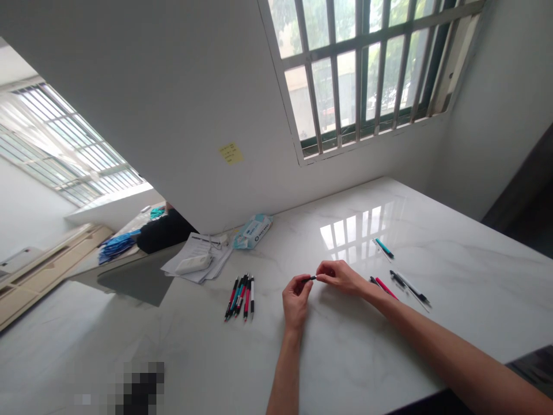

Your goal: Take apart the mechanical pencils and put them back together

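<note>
My left hand (297, 301) and my right hand (339, 276) meet above the white marble table (345, 340), their fingertips pinching a short black pen part (309, 279) between them. Its far end looks silver, and the fingers hide much of it. Left of my hands lies a tight group of several black, red and teal pens (239, 297). To the right are a teal pen (384, 248), a pink pen (386, 287) and a black pen with a white barrel (410, 288), all nearer my right hand than the far edge.
Loose papers (196, 259) under a white pouch (193, 264) and a blue-and-white packet (253, 231) lie along the table's far edge. Behind stand a white wall with a yellow sticky note (230, 153) and a barred window (358, 69).
</note>
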Tool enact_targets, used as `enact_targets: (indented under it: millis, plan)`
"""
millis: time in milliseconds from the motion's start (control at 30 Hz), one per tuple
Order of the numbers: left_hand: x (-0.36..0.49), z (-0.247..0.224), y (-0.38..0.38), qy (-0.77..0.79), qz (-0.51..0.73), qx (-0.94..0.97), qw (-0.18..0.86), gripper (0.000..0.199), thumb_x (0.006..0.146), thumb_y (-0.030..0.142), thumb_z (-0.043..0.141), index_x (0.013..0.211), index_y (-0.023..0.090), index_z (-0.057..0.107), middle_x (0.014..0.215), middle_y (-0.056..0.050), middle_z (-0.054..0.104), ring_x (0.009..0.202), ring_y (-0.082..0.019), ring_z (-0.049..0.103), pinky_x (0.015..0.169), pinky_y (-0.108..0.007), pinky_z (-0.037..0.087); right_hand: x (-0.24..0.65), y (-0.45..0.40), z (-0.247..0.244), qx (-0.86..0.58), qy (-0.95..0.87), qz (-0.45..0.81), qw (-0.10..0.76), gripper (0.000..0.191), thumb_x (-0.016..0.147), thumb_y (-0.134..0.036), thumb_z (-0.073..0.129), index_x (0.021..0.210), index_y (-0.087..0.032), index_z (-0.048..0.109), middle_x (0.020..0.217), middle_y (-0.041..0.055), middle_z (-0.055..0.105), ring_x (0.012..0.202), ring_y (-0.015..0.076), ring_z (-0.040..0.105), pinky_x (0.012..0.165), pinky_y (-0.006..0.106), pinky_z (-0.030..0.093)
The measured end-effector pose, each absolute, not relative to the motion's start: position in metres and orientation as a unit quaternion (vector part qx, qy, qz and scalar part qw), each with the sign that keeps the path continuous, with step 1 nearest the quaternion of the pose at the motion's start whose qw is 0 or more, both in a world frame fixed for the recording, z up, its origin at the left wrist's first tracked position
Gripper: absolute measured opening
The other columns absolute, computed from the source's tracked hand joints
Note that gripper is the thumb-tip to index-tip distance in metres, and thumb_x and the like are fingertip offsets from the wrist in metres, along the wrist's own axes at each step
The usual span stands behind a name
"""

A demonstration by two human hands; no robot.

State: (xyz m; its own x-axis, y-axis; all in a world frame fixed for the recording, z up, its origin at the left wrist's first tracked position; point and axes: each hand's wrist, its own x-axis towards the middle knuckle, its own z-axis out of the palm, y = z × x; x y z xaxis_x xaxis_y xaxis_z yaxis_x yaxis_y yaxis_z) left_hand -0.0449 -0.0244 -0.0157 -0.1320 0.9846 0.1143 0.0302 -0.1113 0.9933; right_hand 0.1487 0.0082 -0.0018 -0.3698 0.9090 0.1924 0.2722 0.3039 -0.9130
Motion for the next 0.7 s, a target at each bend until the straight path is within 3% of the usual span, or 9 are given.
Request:
enact_targets:
  millis: [200, 400, 700]
  plan:
    - [-0.044, -0.014, -0.025, 0.511, 0.553, 0.499, 0.430, 0.025, 0.076, 0.036, 0.085, 0.093, 0.018, 0.080, 0.093, -0.007, 0.078, 0.087, -0.019, 0.072, 0.086, -0.030, 0.056, 0.150, 0.007, -0.001, -0.420, -0.719, 0.411, 0.370, 0.026, 0.094, -0.045, 0.065, 0.092, -0.021, 0.073, 0.080, 0.0021, 0.072, 0.069, 0.0159, 0.059, 0.063, 0.027, 0.042]
    - [-0.042, -0.013, -0.025, 0.504, 0.542, 0.499, 0.451, 0.027, 0.075, 0.036, 0.086, 0.094, 0.018, 0.080, 0.089, -0.006, 0.078, 0.082, -0.017, 0.070, 0.081, -0.028, 0.055, 0.152, 0.011, -0.005, -0.413, -0.731, 0.407, 0.360, 0.032, 0.098, -0.040, 0.055, 0.077, -0.020, 0.070, 0.069, -0.0003, 0.066, 0.063, 0.0136, 0.052, 0.059, 0.027, 0.036]
    - [-0.046, -0.013, -0.028, 0.417, 0.572, 0.408, 0.577, 0.040, 0.069, 0.042, 0.092, 0.097, 0.018, 0.077, 0.081, -0.002, 0.072, 0.075, -0.014, 0.065, 0.078, -0.030, 0.052, 0.138, -0.002, -0.002, -0.346, -0.703, 0.505, 0.362, 0.041, 0.102, -0.047, 0.051, 0.080, -0.019, 0.072, 0.072, 0.0022, 0.070, 0.067, 0.0157, 0.062, 0.067, 0.027, 0.047]
